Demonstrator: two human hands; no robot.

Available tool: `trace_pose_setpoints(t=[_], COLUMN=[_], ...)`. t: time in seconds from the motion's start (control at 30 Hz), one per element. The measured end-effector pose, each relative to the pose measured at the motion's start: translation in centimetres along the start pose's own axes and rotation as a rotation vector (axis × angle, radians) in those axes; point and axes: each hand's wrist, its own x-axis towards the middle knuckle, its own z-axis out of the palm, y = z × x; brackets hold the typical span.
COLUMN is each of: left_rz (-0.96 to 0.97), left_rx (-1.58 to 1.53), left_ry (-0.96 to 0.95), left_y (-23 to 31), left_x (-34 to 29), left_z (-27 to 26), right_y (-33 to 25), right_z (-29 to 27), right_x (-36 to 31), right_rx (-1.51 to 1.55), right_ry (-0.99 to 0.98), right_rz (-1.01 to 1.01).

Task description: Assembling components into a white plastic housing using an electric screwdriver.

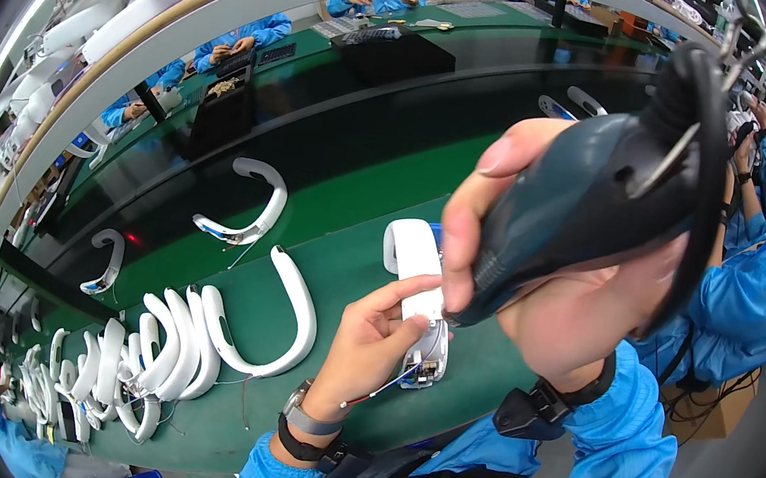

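In my right hand (574,332) is a dark electric screwdriver (568,191), gripped around its body and tilted, hanging from a metal hook with a black cable. Its lower end points at a white curved neckband housing (418,251) on the green bench; the tip is hidden, so contact cannot be made out. The fingers of my left hand (378,335) pinch this housing just left of the screwdriver's end. Below them, the housing's open end (427,369) bares a small circuit board and wires. A thin red and black lead (374,395) trails from it under my left hand.
Several white neckbands (180,348) stand in a row on the bench (283,410) to the left. Another neckband (261,209) lies beyond them, near the dark conveyor (366,150). A loaded shelf (155,25) crosses overhead. A co-worker (755,278) in blue is close on my right.
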Motion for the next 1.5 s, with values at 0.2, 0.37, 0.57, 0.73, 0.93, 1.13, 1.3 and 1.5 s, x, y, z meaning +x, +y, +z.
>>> trace_pose_setpoints(t=[0.2, 0.37, 0.57, 0.73, 0.93, 1.13, 1.3, 1.5], left_rz=[0.069, 0.051, 0.053, 0.101, 0.108, 0.073, 0.103, 0.04], left_rx=[0.009, 0.092, 0.075, 0.111, 0.141, 0.052, 0.059, 0.933], left_ry=[0.027, 0.017, 0.021, 0.016, 0.017, 0.041, 0.0, 0.092], left_y=[-0.9, -0.3, -0.2, -0.2, 0.0, 0.8, -0.6, -1.7], left_x=[-0.2, -0.2, -0.2, -0.2, -0.4, -0.3, 0.1, -2.1], left_z=[-0.3, -0.3, -0.1, -0.1, -0.2, 0.5, 0.1, -4.1], right_y=[-0.1, -0.1, -0.2, -0.1, 0.3, 0.2, -0.5, 0.5], right_z=[2.0, 1.7, 1.5, 1.6, 1.7, 1.5, 2.0, 2.7], right_x=[-0.6, -0.5, -0.2, -0.3, -0.6, -0.8, -2.0, -1.7], right_rx=[0.197, 0.126, 0.074, 0.054, 0.076, 0.101, 0.116, 0.15], right_ry=[0.102, 0.039, 0.022, 0.012, 0.036, -0.042, 0.129, 0.044], right_rz=[0.194, 0.176, 0.163, 0.115, 0.125, 0.132, 0.299, 0.158])
